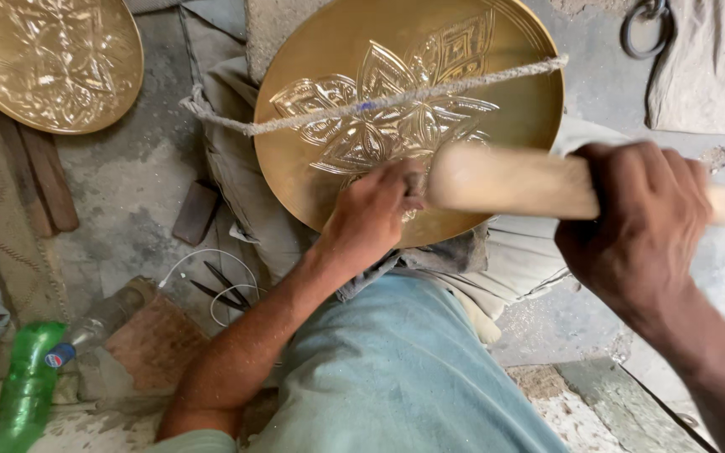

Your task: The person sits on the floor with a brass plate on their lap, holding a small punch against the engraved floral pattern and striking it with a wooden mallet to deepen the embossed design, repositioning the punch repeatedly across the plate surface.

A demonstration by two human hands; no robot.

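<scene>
A round brass plate (329, 50) with an engraved flower pattern rests tilted in front of me, held down by a rope (480, 77) stretched across it. My left hand (371, 214) is closed on a small metal chisel (415, 189) set against the plate's lower middle. My right hand (644, 226) grips a pale wooden mallet (509, 180), whose blurred head is right at the chisel's top.
A second engraved brass plate (48, 59) lies at the upper left. A green plastic bottle (23, 390), a clear bottle (106, 319), scissors (221, 287) and a white cable lie on the dusty floor to my left. A metal ring (644, 29) hangs at top right.
</scene>
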